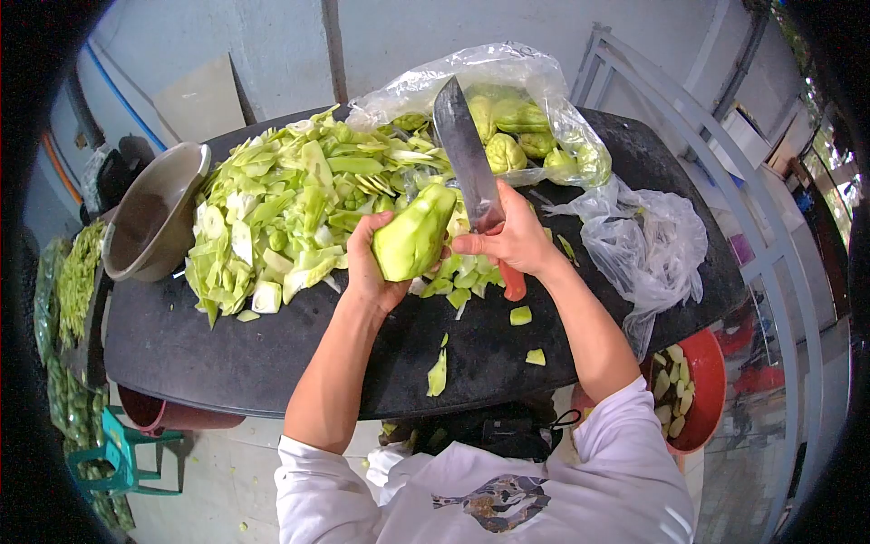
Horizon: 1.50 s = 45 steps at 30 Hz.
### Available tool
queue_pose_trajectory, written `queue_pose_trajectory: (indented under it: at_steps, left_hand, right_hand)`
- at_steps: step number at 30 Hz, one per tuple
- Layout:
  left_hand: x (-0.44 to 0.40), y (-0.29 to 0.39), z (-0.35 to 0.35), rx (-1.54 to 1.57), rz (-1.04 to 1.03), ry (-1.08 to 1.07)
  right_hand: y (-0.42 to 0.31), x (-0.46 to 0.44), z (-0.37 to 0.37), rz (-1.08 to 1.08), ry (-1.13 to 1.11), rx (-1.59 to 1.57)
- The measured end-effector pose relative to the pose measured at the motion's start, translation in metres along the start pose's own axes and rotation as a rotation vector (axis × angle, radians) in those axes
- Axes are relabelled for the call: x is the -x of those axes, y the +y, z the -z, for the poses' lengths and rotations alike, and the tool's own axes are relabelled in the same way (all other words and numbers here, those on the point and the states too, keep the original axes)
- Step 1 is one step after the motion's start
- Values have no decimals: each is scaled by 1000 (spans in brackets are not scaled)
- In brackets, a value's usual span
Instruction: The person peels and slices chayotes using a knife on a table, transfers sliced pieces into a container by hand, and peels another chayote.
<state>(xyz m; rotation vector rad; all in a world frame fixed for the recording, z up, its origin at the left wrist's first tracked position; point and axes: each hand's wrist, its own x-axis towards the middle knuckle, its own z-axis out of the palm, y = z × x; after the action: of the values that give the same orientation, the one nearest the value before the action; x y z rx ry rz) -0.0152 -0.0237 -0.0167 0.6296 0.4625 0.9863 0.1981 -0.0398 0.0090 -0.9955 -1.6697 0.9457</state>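
Observation:
A pale green, partly peeled chayote (414, 236) rests in my left hand (373, 265), its narrow end tilted up to the right. My right hand (515, 234) is wrapped round a large knife (465, 150) near the base of the blade, which points up; its orange handle end (514, 282) sticks out below my fingers. Blade and chayote are close together, and I cannot tell whether they touch. Behind my left hand lies a big heap of green peels and slices (299, 195). A few loose peels (437, 374) lie on the black table (245, 363) nearer to me.
A clear plastic bag (580, 136) of whole chayotes (521, 118) is at the back. Crumpled plastic (645, 240) lies at the right. A grey basin (156, 213) leans at the left edge. Below are a red tub (706, 390) with pieces and a green stool (136, 449). A metal railing (779, 240) stands right.

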Motion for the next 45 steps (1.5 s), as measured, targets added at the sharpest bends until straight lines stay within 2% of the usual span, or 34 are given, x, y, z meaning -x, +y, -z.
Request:
queue_pose_trajectory:
  at_steps: [3, 6, 12, 15, 17, 24, 26, 30, 36, 38, 45]
  left_hand:
    - [-1, 0, 2, 32, 21, -53]
    - [0, 0, 2, 25, 38, -73]
    - [4, 1, -2, -55, 99, -61]
    - [3, 1, 3, -27, 121, -142]
    - [3, 3, 9, -10, 136, -244]
    - [2, 3, 11, 1, 137, -287]
    - [1, 3, 14, 3, 125, -308]
    - [4, 3, 8, 4, 90, -230]
    - [3, 2, 10, -9, 68, -242]
    - [6, -1, 1, -81, -12, -92]
    - [5, -5, -2, -49, -92, -43]
  right_hand:
    - [-3, -1, -2, -41, -12, -62]
    - [-1, 0, -4, 7, 17, -90]
    - [-3, 2, -1, 20, 41, -28]
    - [-2, 4, 2, -32, 37, 58]
    - [-6, 5, 2, 7, 32, 158]
    - [-7, 5, -4, 99, 75, 56]
    - [-3, 5, -2, 122, 110, 191]
    - [2, 5, -3, 163, 134, 250]
    - [5, 5, -9, 71, 117, 362]
    - [-3, 6, -12, 52, 137, 325]
    - [2, 6, -14, 85, 134, 349]
